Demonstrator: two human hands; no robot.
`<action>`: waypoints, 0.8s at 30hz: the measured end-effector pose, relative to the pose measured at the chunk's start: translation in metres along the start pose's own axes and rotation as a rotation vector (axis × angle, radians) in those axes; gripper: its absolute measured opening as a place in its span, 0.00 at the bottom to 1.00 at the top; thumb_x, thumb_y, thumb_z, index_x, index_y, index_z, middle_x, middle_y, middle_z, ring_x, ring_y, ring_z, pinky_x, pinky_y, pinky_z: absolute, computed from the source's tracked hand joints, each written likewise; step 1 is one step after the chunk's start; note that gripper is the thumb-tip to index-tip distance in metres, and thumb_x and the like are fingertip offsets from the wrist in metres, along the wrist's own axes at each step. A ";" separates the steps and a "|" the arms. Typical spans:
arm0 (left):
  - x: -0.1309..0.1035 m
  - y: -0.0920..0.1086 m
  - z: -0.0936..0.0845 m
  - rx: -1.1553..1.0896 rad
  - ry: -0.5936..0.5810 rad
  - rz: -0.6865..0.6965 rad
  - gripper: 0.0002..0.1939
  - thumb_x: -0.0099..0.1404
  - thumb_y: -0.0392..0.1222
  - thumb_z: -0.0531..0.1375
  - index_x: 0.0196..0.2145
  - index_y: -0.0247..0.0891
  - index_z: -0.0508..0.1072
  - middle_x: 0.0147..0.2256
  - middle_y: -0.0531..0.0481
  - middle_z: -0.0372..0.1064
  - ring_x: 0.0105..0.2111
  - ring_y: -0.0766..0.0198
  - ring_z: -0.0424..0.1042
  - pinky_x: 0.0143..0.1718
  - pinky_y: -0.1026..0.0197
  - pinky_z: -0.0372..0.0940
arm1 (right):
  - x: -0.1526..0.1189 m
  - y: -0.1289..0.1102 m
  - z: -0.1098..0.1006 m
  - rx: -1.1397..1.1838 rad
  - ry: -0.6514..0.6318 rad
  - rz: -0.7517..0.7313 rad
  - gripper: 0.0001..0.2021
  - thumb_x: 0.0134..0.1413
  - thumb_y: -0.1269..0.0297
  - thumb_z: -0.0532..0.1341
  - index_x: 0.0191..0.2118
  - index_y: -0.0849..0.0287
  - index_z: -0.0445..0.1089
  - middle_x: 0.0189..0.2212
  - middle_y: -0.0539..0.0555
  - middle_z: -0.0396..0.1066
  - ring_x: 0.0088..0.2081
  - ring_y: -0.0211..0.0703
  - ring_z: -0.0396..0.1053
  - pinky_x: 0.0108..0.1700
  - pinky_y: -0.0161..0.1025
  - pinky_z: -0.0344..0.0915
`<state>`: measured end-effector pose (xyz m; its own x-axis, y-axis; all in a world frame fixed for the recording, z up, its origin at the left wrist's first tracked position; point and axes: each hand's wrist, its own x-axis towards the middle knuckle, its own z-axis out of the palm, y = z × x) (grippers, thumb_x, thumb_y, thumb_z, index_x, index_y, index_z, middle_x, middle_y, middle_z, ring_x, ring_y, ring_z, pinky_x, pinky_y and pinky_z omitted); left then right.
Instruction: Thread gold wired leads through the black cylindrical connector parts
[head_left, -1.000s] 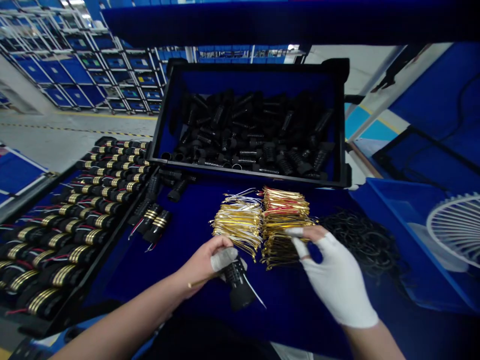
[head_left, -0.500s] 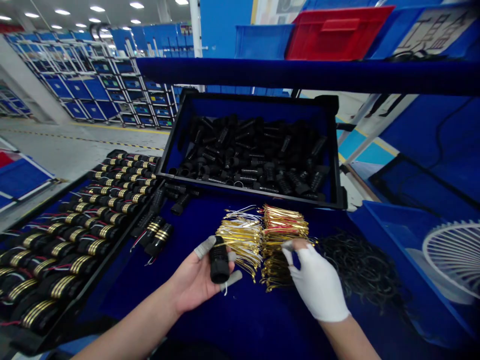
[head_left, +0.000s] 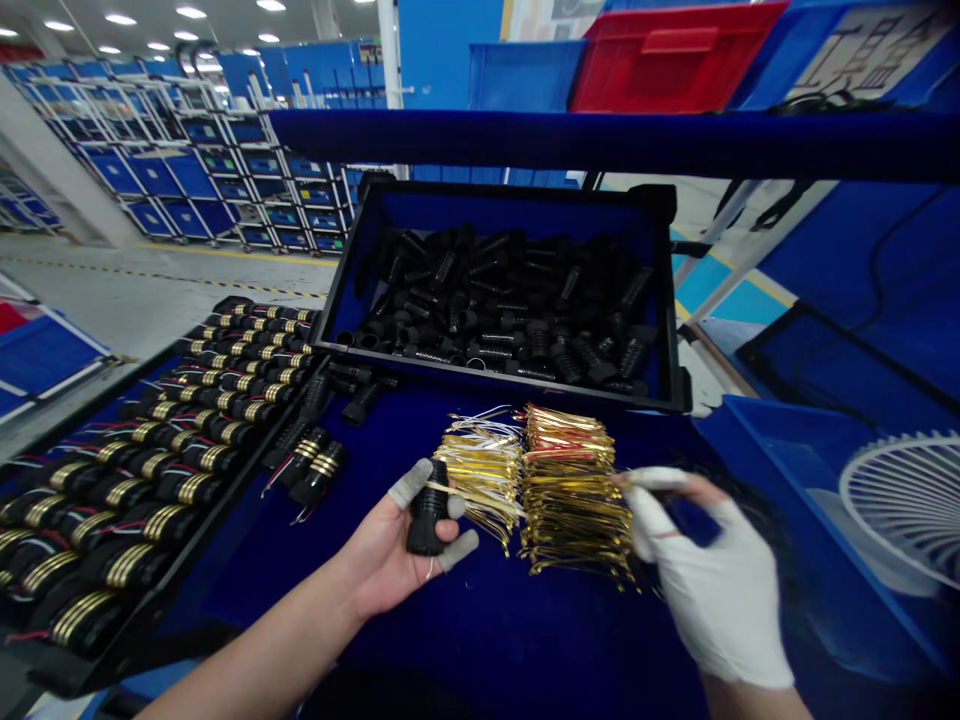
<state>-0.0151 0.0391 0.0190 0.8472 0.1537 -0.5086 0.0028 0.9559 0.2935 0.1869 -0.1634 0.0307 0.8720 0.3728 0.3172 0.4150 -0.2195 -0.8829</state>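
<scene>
Left hand: palm (head_left: 394, 560) turned mostly up, forearm coming in from the lower left, a whitish cover on the thumb and on a couple of fingertips.
Left grip: thumb on one side, fingers round the other, so it's clamped on a ribbed black sleeve (head_left: 426, 525).
Black sleeve: in the left hand, pretty much upright with a slight lean, just in front of the white-and-gold bundle (head_left: 480, 460). A gold strip (head_left: 469, 497) sticks out sideways across it toward the bundles.
Right hand: white glove (head_left: 720, 590), back of the hand up, fingers pointing left, forearm from the lower right.
Right fingers: index and thumb bowed with a gap between them further back. Tips are right at the edge of the red-and-gold bundle (head_left: 570, 470); honestly can't tell if they're pinching a strip.
Black bin (head_left: 495, 187): behind both bundles, loaded with similar sleeves.
</scene>
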 end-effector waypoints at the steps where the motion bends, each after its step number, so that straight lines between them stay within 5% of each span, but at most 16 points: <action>1: 0.000 0.000 0.000 0.000 0.002 -0.002 0.17 0.70 0.52 0.57 0.45 0.34 0.71 0.34 0.49 0.72 0.26 0.70 0.70 0.51 0.50 0.70 | -0.004 0.009 0.002 -0.187 -0.117 -0.084 0.06 0.58 0.60 0.64 0.41 0.53 0.74 0.34 0.52 0.78 0.28 0.43 0.73 0.31 0.41 0.68; 4: -0.001 -0.001 -0.001 -0.006 0.016 -0.008 0.17 0.70 0.52 0.57 0.45 0.34 0.71 0.35 0.48 0.72 0.25 0.69 0.70 0.50 0.50 0.71 | -0.009 0.032 0.008 -0.473 -0.371 -0.303 0.08 0.61 0.64 0.59 0.45 0.52 0.73 0.43 0.53 0.78 0.44 0.51 0.76 0.48 0.49 0.71; 8: -0.002 0.000 -0.001 -0.020 -0.009 -0.021 0.17 0.71 0.52 0.56 0.43 0.33 0.70 0.32 0.49 0.71 0.24 0.71 0.68 0.46 0.53 0.72 | -0.002 0.040 0.016 -0.505 -0.365 -0.344 0.08 0.63 0.66 0.55 0.44 0.55 0.71 0.43 0.56 0.76 0.46 0.50 0.75 0.51 0.48 0.69; 17: -0.004 0.000 -0.002 0.005 -0.007 -0.019 0.18 0.70 0.52 0.57 0.45 0.32 0.71 0.32 0.49 0.71 0.24 0.71 0.67 0.44 0.53 0.73 | 0.016 0.037 0.033 -0.643 -0.516 -0.397 0.11 0.60 0.71 0.56 0.43 0.51 0.72 0.42 0.53 0.74 0.41 0.46 0.75 0.43 0.40 0.67; 24: -0.004 0.001 -0.004 0.003 0.012 -0.024 0.17 0.70 0.52 0.57 0.44 0.33 0.71 0.32 0.50 0.70 0.24 0.72 0.67 0.44 0.54 0.73 | 0.001 0.046 0.024 -0.685 -0.414 -0.373 0.08 0.54 0.72 0.59 0.36 0.52 0.72 0.33 0.51 0.75 0.26 0.43 0.71 0.28 0.38 0.59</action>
<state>-0.0206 0.0400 0.0181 0.8405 0.1334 -0.5252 0.0249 0.9587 0.2833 0.2004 -0.1518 -0.0175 0.5395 0.7958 0.2749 0.8341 -0.4607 -0.3033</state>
